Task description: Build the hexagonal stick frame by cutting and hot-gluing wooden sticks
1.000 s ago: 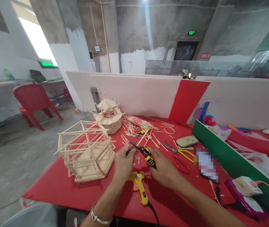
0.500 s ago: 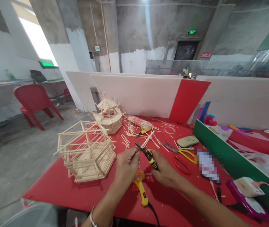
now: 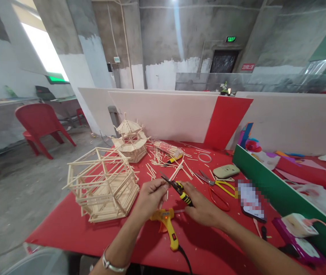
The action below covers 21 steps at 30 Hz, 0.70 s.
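Observation:
My right hand (image 3: 201, 206) is closed round the black-and-yellow handles of a pair of cutters (image 3: 183, 195), whose dark blades point up and left. My left hand (image 3: 151, 198) pinches close beside the blades, with a thin wooden stick (image 3: 177, 170) seeming to run from its fingertips; the grip itself is partly hidden. Below the hands lies a yellow glue gun (image 3: 171, 229), its small orange light lit. To the left stands an open six-sided frame of sticks (image 3: 102, 187). Behind it is a stick pavilion (image 3: 130, 139) with a pointed roof.
Loose sticks (image 3: 157, 156), a bagged bundle of sticks (image 3: 167, 147) and a yellow utility knife (image 3: 175, 159) lie beyond my hands. Scissors (image 3: 208, 179), a beige case (image 3: 226, 171) and a phone (image 3: 251, 200) are on the right, before a green board (image 3: 266, 183).
The view has shifted slightly. My left hand has moved a little left and down with the cutters' blades beside it. More of the glue gun's top now shows.

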Motion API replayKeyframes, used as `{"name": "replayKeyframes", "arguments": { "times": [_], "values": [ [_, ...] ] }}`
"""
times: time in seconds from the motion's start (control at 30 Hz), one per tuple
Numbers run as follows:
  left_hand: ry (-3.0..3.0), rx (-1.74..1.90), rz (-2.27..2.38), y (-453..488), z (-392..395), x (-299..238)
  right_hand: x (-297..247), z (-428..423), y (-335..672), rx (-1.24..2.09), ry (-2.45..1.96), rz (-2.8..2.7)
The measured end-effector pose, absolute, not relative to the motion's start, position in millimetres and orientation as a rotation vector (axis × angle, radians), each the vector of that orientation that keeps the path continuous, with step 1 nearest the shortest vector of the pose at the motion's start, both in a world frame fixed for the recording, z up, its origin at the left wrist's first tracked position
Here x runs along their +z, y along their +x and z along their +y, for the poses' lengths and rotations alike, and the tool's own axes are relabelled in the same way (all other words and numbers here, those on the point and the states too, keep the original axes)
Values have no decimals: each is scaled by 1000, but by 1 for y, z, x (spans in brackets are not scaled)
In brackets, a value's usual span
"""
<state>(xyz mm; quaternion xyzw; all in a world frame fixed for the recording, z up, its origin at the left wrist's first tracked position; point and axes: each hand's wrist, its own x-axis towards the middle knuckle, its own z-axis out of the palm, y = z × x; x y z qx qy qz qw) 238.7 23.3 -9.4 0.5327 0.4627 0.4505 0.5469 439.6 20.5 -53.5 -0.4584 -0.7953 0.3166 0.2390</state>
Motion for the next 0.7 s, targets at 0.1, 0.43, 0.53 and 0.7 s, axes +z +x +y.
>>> {"name": "replayKeyframes", "arguments": {
  "times": [0.1, 0.43, 0.53, 0.7],
  "values": [
    [1145, 1053, 1048, 239, 23, -13, -51, 16, 438, 860, -1250, -2183],
    [962, 1030, 923, 240, 25, -18, -58, 23, 446, 868, -1333, -2252],
    [929, 1019, 878, 237, 25, -18, -55, 23, 444, 846, -1308, -2257],
    [885, 1026, 838, 237, 22, -20, -49, 19, 441, 824, -1327, -2264]
  ]
}}
